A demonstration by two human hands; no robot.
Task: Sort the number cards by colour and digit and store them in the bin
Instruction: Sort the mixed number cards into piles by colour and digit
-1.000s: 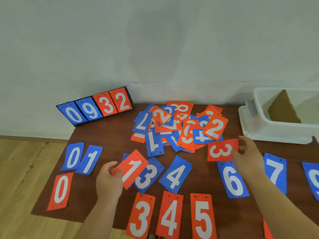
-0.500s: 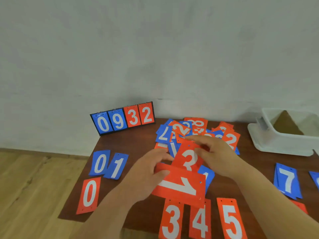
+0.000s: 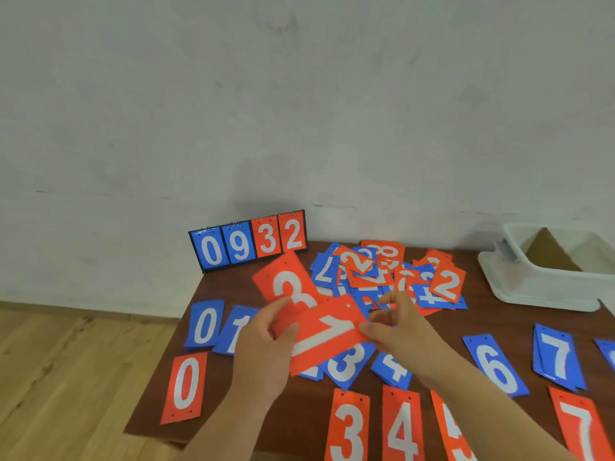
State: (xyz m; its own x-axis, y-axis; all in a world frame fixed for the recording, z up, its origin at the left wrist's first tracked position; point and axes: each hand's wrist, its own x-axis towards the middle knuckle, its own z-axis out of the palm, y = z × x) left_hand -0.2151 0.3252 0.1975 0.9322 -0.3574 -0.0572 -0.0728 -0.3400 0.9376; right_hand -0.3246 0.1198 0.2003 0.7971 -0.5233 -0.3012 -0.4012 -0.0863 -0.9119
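Observation:
My left hand (image 3: 263,347) holds a red 3 card (image 3: 286,284) and the left end of a red 1 card (image 3: 324,331), fanned above the table. My right hand (image 3: 396,327) pinches the right end of the red 1 card. Behind the hands lies a mixed heap of red and blue cards (image 3: 392,274). Sorted cards lie flat: blue 0 (image 3: 203,324), blue 1 (image 3: 234,334), red 0 (image 3: 184,387), red 3 (image 3: 347,427), red 4 (image 3: 402,427), blue 6 (image 3: 496,364), blue 7 (image 3: 557,357). The white bin (image 3: 545,287) stands at the back right.
A flip scoreboard (image 3: 248,241) reading 0932 leans on the wall at the table's back left. The brown table (image 3: 156,410) ends at the left over a wooden floor (image 3: 66,377). Blue 3 (image 3: 346,364) and blue 4 (image 3: 394,371) cards lie under my hands.
The red 3 card has passed from my right hand to my left, joining the red 1. Both hands have come together above the table's middle, and the view tilted up.

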